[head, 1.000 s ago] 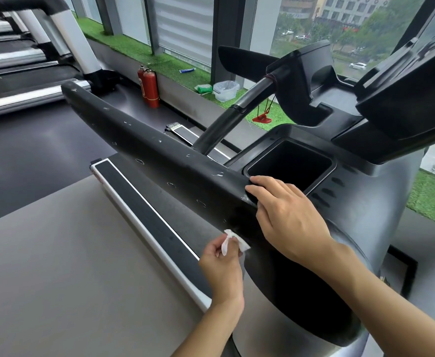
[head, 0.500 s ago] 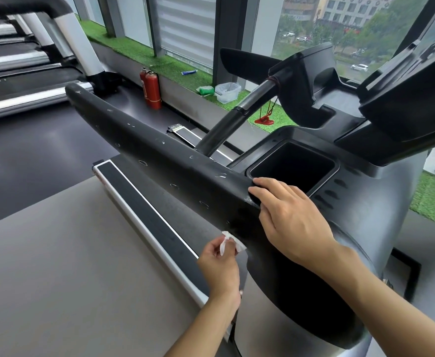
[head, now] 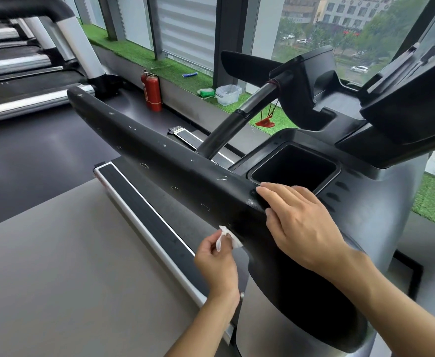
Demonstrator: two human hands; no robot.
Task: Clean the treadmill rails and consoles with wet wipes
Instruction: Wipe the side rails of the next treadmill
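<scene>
Left hand pinching crumpled white wet wipe against long black treadmill handrail, right hand resting flat atop

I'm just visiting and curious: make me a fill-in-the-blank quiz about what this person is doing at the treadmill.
1. The left hand pinches a white ____ against the side of the black rail.
2. The right hand rests on ____ of that rail, beside the square recess.
3. The fire extinguishers on the floor by the window are ____ in colour.

Missing words: wipe; top; red.
</scene>
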